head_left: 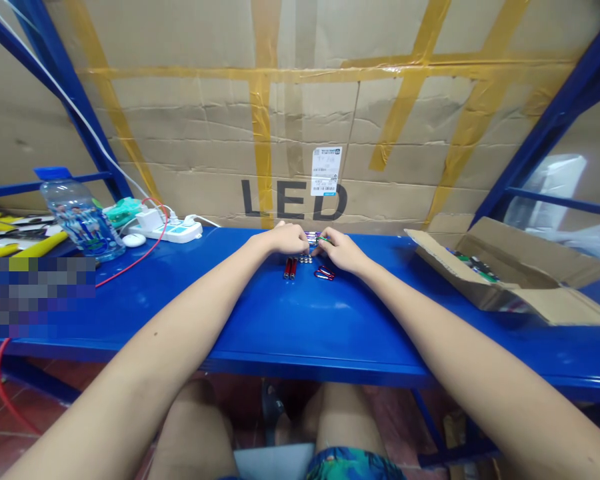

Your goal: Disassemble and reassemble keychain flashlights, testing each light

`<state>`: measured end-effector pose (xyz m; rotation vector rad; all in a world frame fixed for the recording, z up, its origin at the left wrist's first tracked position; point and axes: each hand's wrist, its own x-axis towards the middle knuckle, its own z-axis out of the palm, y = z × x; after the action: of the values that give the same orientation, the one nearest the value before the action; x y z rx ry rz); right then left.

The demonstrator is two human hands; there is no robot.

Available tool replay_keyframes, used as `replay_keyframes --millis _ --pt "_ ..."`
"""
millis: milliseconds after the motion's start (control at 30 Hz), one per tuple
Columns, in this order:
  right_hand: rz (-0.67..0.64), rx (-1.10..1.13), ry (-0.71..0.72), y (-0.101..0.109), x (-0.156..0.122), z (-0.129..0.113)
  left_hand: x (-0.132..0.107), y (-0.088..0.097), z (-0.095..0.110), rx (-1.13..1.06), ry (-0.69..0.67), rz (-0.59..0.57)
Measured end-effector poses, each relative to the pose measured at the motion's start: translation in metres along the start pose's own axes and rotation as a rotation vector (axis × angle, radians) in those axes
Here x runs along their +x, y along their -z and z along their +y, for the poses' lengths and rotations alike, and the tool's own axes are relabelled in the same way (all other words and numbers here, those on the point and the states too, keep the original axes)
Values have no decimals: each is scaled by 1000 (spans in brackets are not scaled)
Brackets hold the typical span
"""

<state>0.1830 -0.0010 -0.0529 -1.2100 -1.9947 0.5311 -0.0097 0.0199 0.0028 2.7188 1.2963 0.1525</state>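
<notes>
Both my arms reach forward over a blue metal shelf (300, 320). My left hand (286, 238) and my right hand (338, 249) meet at a small cluster of coloured pieces (311, 239), fingers curled and pinched around them. What exactly each hand holds is too small to make out. Two small red cylinders (290, 268) lie just below my left hand. A red carabiner clip (325, 273) lies just below my right hand. Small silvery bits (305, 259) sit between them.
An open cardboard box (510, 277) with small parts stands at the right. At the left are a water bottle (83, 221), a white power strip (167, 230), a red wire (130, 263) and yellow-handled tools (25, 248). A taped cardboard wall marked LED (295, 200) closes the back.
</notes>
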Motion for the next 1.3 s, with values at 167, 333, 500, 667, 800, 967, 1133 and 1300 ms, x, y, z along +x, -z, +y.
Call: replay_keyframes --millis 167,333,500,667,800,967,1133,1300 --pt "-3 3 10 0 -1 -2 -1 1 1 -18 14 -11" --pt "-2 20 14 0 0 0 -3 3 3 -56 35 -25" --pt "-10 38 17 -1 0 4 -4 4 5 -78 46 -33" --pt "-10 37 25 0 0 5 -4 4 5 -96 54 -39" --pt "-17 40 15 0 -1 4 -5 4 5 -105 50 -30" --pt "-16 65 4 0 0 4 -3 4 3 -169 37 -26" --pt "13 94 -14 6 -3 -4 -2 9 -10 -314 -59 29" --pt "46 75 -58 17 -8 -13 -30 12 -26 -292 -13 170"
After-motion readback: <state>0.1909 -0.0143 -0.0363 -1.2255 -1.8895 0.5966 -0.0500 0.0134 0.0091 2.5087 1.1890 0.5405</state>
